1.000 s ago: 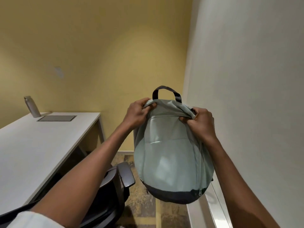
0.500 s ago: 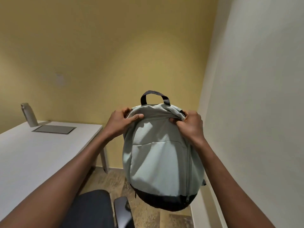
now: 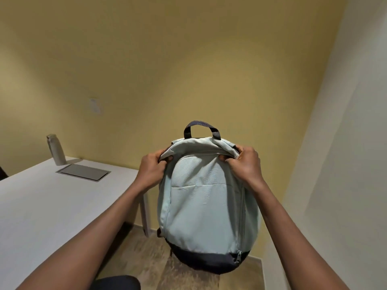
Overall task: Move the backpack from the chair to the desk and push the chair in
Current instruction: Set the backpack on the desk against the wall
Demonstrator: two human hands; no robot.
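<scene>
A pale green backpack (image 3: 207, 206) with a dark base and a dark top handle hangs upright in the air, to the right of the desk's corner. My left hand (image 3: 151, 170) grips its top left edge and my right hand (image 3: 245, 164) grips its top right edge. The white desk (image 3: 41, 210) stretches along the left. Only a dark sliver of the chair (image 3: 117, 283) shows at the bottom edge, below my left forearm.
A metal water bottle (image 3: 56, 149) stands at the desk's far end beside a flat grey panel (image 3: 83, 172). A yellow wall lies ahead and a white wall close on the right. A desk leg (image 3: 145, 214) stands just left of the backpack.
The backpack has risen and stayed in both hands as the view tilted up. The chair has slipped almost out of the frame at the bottom, and more of the desk is in sight.
</scene>
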